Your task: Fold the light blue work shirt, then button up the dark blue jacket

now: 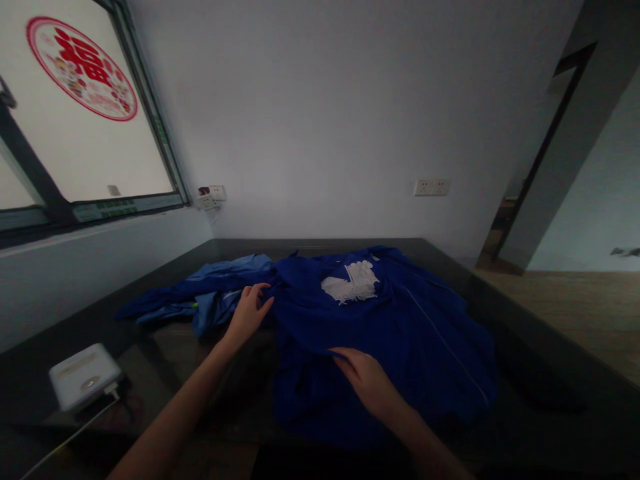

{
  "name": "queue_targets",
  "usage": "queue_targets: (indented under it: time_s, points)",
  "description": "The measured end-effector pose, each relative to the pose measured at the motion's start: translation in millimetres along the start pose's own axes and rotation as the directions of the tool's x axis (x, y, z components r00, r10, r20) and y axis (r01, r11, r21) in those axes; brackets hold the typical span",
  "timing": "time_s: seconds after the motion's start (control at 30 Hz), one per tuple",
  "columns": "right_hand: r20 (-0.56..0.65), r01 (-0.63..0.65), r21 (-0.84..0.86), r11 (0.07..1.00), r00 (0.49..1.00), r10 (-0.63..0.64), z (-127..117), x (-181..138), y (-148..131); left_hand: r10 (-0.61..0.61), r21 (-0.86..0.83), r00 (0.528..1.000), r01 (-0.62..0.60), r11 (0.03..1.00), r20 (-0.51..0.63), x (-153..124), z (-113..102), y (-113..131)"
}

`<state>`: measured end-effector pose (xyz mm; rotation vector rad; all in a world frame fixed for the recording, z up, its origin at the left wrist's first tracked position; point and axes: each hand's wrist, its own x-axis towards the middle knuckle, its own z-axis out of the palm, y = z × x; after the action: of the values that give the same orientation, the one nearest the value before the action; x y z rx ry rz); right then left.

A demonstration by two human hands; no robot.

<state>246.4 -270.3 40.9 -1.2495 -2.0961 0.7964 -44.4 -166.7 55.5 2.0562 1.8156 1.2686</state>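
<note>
From the head camera, the left hand (249, 313) was half closed, its fingertips pinched on the left edge of a dark blue jacket (410, 333). The right hand (367, 381) lay palm down on the jacket's near middle, fingers bent and gripping a raised fold of the cloth. The jacket was spread rumpled across a dark table (525, 333), with a white printed patch (351, 282) near its far side and a thin pale line running down its right half. A lighter blue garment (210, 290) lay bunched just left of the jacket, touching it. Well to the jacket's left sat a white box-shaped device (84, 375) with a white cable (70, 437).
</note>
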Motion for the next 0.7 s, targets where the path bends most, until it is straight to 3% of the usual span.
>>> queue_targets:
  time_s: [0.07, 0.17, 0.27, 0.37, 0.5, 0.6, 0.7]
  points:
    - [0.051, 0.02, -0.067, 0.998, 0.999, -0.016, -1.5, -1.9, 5.4, 0.026, 0.009, 0.994, -0.027, 1.0, 0.107, -31.8, -8.3, 13.5]
    - [0.154, 0.042, -0.197, 0.979, 0.988, -0.012, -10.0, -7.7, 17.9, 0.038, -0.06, 0.917, -0.015, 0.998, 0.397, -81.9, -7.9, 32.1]
    - [0.179, 0.011, -0.296, 0.955, 0.983, 0.045, -22.2, -14.2, 33.4, 0.027, -0.04, 0.882, -0.01, 0.999, 0.471, -112.3, 4.7, 42.5]
    - [0.118, -0.058, -0.368, 0.928, 0.987, 0.109, -29.4, -18.5, 47.1, -0.02, 0.025, 0.887, 0.009, 1.0, 0.462, -116.5, 18.9, 48.6]
    - [0.01, -0.088, -0.399, 0.913, 0.995, 0.1, -24.7, -17.0, 54.3, -0.134, 0.209, 0.889, 0.044, 0.977, 0.438, -105.6, 30.8, 62.3]
    - [-0.074, -0.085, -0.356, 0.931, 0.995, 0.063, -19.3, -15.2, 53.9, -0.158, 0.316, 0.865, -0.001, 0.949, 0.477, -98.7, 36.1, 73.0]
    - [-0.218, -0.087, -0.262, 0.961, 0.976, 0.028, -20.9, -17.3, 57.1, -0.134, 0.295, 0.853, -0.025, 0.955, 0.504, -92.1, 38.1, 73.4]
